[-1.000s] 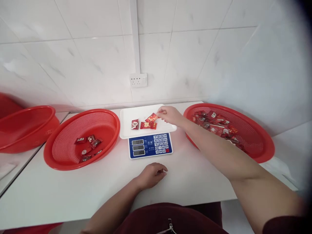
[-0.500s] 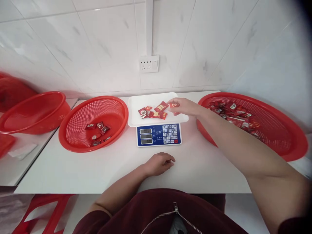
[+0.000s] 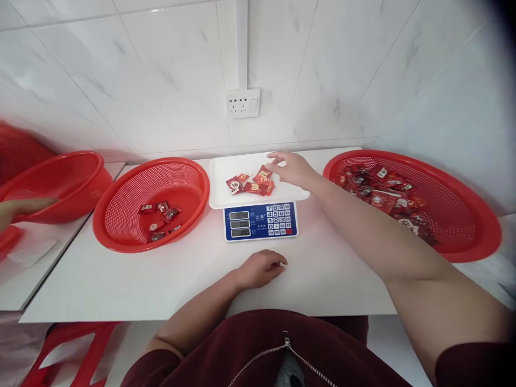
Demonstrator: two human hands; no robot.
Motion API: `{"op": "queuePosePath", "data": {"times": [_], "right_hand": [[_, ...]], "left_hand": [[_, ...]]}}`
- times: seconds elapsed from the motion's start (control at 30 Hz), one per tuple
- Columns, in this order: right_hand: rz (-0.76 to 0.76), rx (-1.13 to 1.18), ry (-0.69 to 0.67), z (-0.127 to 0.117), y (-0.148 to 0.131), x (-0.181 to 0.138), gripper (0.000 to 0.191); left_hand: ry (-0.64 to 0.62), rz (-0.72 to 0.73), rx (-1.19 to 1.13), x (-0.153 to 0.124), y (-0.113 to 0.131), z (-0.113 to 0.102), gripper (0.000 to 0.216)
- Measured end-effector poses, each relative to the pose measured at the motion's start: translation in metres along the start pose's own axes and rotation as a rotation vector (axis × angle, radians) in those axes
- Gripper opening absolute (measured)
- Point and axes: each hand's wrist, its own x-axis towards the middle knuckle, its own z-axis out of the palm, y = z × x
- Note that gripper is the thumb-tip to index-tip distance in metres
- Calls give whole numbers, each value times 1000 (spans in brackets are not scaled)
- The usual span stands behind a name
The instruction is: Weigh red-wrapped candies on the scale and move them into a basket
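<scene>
Over the white weighing tray of the scale is my right hand, its fingers apart and nothing seen in them. Its fingertips are right beside a small pile of red wrapped candy packets on the tray. Below the tray, the blue scale panel shows lit digits. My left hand rests on the table in front of the scale, loosely curved with thumb and fingers apart, holding nothing.
To the right, a red basket holds many similar packets. On the left, another red basket has several packets. At far left, another person's hand reaches over a red basin. A wall socket is behind.
My right hand has let go of a red packet, which now lies with the pile, and its fingers have spread. Another person's hand has come in at far left. My left hand stays put.
</scene>
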Motion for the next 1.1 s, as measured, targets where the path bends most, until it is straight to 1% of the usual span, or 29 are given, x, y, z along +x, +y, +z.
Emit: {"op": "queuePosePath", "data": {"times": [0.13, 0.23, 0.33, 0.47, 0.67, 0.77, 0.83, 0.97, 1.03, 1.1], "right_hand": [[192, 290, 15, -13, 14, -18, 25], [326, 512, -19, -25, 25, -31, 28], [344, 590, -40, -32, 31, -40, 30], [302, 577, -85, -32, 32, -44, 28], [257, 595, -35, -23, 26, -40, 33], [230, 594, -35, -17, 21, -34, 25], [179, 570, -36, -13, 16, -29, 20], [32, 517, -13, -1, 2, -13, 19], [-27, 474, -7, 6, -3, -2, 21], [-81, 374, 16, 12, -5, 7, 27]], "left_hand": [[0, 6, 10, 0, -1, 2, 21], [2, 8, 19, 0, -2, 3, 19], [7, 13, 32, 1, -3, 4, 18], [15, 5, 12, 1, -2, 4, 17], [12, -22, -29, 1, -1, 3, 18], [13, -25, -41, 1, -1, 3, 18], [22, -24, -49, 0, -1, 3, 19], [25, -25, -57, 0, -2, 4, 18], [23, -25, -61, 1, -3, 4, 17], [27, -27, -71, 1, -4, 4, 17]]}}
